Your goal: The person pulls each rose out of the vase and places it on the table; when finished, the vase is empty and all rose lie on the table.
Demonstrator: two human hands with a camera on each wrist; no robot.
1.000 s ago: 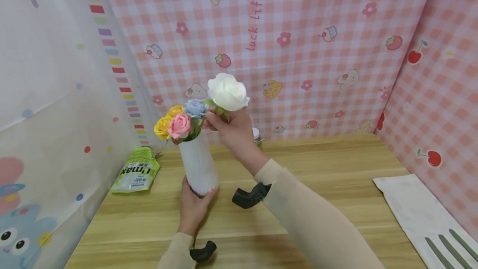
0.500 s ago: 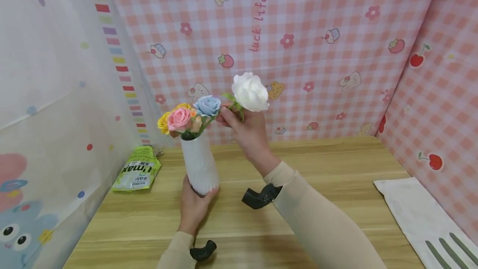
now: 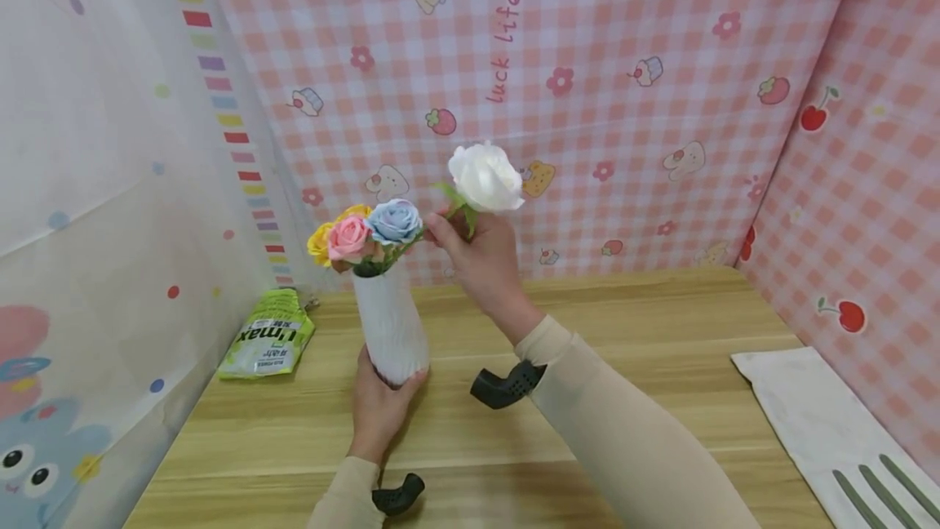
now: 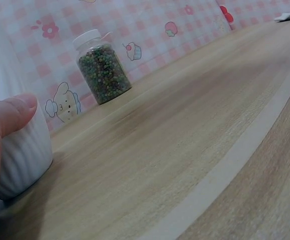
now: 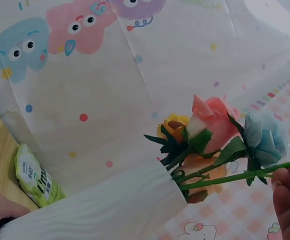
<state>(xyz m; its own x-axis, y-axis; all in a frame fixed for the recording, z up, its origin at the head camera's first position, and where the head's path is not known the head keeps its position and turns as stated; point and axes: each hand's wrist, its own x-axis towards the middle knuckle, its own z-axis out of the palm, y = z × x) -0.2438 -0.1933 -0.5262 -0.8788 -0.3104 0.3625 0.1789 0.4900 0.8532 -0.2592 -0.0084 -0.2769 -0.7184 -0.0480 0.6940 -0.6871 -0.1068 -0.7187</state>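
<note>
Now, wooden tabletop (image 3: pixel 609 325) carries white vase (image 3: pixel 392 329), fingers of left hand (image 3: pixel 382 411) wrapped round its lower part. White rose (image 3: pixel 485 178) held beside vase mouth, fingers of right hand (image 3: pixel 486 260) pinching below bloom. Blue rose (image 3: pixel 395 221), smaller pink rose (image 3: pixel 348 237) already in vase. Step in hand, likely: arranging white rose. Next move calls for steady vase, gentle stem guidance.
</note>
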